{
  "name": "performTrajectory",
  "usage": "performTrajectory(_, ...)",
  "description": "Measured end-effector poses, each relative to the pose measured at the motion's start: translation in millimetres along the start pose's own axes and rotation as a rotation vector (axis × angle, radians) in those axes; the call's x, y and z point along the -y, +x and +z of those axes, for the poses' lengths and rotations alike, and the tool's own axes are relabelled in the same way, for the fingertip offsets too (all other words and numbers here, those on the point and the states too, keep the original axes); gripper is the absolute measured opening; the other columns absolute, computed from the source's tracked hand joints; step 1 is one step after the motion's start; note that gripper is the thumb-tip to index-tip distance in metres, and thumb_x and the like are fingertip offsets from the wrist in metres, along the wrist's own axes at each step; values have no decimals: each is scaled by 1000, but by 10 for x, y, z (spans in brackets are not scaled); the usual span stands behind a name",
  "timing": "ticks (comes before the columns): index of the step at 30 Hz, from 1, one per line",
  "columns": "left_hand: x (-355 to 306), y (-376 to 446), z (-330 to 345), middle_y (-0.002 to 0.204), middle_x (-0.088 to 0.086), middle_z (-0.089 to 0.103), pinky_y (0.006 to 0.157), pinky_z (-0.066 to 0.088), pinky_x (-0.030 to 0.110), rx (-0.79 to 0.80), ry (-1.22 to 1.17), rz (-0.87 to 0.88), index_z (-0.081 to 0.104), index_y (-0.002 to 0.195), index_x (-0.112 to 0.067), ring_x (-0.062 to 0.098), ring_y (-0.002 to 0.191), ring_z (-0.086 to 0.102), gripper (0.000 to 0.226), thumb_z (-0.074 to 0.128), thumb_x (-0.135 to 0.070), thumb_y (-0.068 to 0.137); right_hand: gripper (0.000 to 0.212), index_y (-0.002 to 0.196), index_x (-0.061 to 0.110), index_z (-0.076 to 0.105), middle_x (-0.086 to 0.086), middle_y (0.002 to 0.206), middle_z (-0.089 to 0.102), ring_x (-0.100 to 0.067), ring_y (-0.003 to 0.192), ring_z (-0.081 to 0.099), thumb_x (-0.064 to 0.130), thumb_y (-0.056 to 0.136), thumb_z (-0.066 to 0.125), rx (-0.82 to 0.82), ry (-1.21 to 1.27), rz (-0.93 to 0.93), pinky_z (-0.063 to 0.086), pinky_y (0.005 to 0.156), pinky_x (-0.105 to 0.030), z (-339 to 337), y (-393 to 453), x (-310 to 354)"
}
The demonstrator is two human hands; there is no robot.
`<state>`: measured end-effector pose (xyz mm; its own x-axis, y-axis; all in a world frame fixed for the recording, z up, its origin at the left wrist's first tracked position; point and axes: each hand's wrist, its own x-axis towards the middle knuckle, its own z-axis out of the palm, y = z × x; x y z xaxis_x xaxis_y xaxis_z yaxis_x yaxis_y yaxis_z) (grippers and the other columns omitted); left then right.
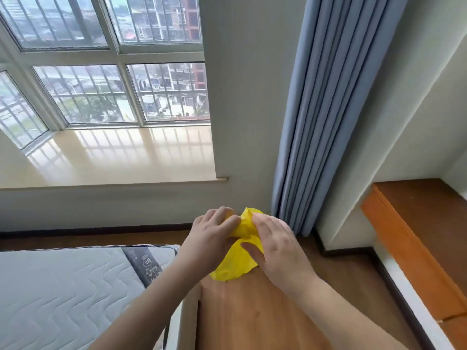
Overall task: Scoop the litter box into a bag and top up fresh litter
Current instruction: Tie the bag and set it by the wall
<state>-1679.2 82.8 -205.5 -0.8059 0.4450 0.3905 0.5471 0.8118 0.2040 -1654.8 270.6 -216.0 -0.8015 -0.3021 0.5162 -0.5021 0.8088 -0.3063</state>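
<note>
A crumpled yellow plastic bag (238, 261) is held in front of me, above the far end of a wooden surface (242, 317). My left hand (211, 238) grips the bag's upper part from the left, fingers curled onto it. My right hand (275, 245) holds it from the right, thumb and fingers pinching the plastic. The bag's lower part hangs loose between my wrists. No litter box, scoop or litter shows in this view.
A bare quilted mattress (63, 291) lies at the lower left. A wide window sill (108, 160) runs under the window ahead. A blue curtain (326, 117) hangs to the right, and an orange-edged wooden ledge (417, 238) stands at the far right over the wood floor (353, 274).
</note>
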Motion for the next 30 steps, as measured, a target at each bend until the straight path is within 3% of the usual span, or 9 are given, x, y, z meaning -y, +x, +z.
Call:
performTrajectory(5, -191, 1, 28, 118, 4, 58, 75, 54, 45, 8, -216, 101, 48, 114, -30, 30, 101, 58, 26, 43, -40, 91, 46, 130, 15, 46, -4, 120, 62, -22, 106, 61, 47, 97, 45, 6, 36, 200, 52, 90, -34, -163, -351, 125)
performTrajectory(9, -521, 97, 120, 115, 5, 59, 73, 55, 42, -4, -256, 217, 51, 114, -26, 29, 97, 60, 26, 45, -39, 92, 41, 131, 12, 50, -5, 120, 63, -23, 108, 61, 33, 96, 56, 9, -62, 299, 53, 89, -36, -421, -638, 40)
performTrajectory(13, -950, 143, 253, 112, 3, 59, 71, 56, 41, 16, -254, 343, 49, 112, -24, 26, 94, 60, 26, 44, -41, 93, 25, 111, 12, 55, -3, 99, 65, -22, 88, 63, 20, 90, 66, -34, -234, 349, 52, 72, -32, -716, -967, -43)
performTrajectory(17, -1449, 108, 388, 113, -2, 60, 74, 55, 38, 59, -216, 477, 51, 111, -26, 22, 94, 63, 28, 41, -44, 93, 18, 101, 14, 55, 0, 91, 63, -19, 79, 62, 30, 92, 57, -31, -326, 446, 49, 67, -28, -1024, -1462, -70)
performTrajectory(20, -1917, 31, 532, 113, -3, 60, 73, 55, 36, 120, -240, 574, 52, 111, -26, 20, 95, 63, 29, 42, -43, 91, 35, 100, 14, 56, 1, 91, 64, -18, 76, 63, 44, 93, 40, -22, -362, 562, 51, 67, -28, -1301, -1928, -46)
performTrajectory(24, -2656, -229, 773, 116, -2, 60, 72, 56, 38, 230, -296, 682, 53, 114, -25, 22, 98, 64, 34, 41, -46, 91, 47, 103, 16, 58, 1, 94, 67, -16, 82, 65, 54, 89, 35, -23, -391, 745, 54, 71, -28, -1667, -2674, 40)
performTrajectory(27, -3295, -521, 859, 116, -3, 61, 73, 56, 37, 268, -311, 779, 54, 116, -25, 22, 101, 64, 34, 44, -46, 91, 40, 104, 15, 60, 1, 92, 68, -16, 79, 67, 50, 87, 50, -81, -426, 870, 54, 67, -26, -1954, -3315, 187)
performTrajectory(30, -3973, -879, 872, 118, -1, 61, 77, 56, 39, 295, -350, 885, 57, 117, -24, 23, 105, 63, 32, 65, -37, 89, 38, 102, 14, 61, 0, 87, 69, -16, 73, 68, 40, 78, 74, -125, -494, 986, 55, 61, -25, -2250, -4022, 375)
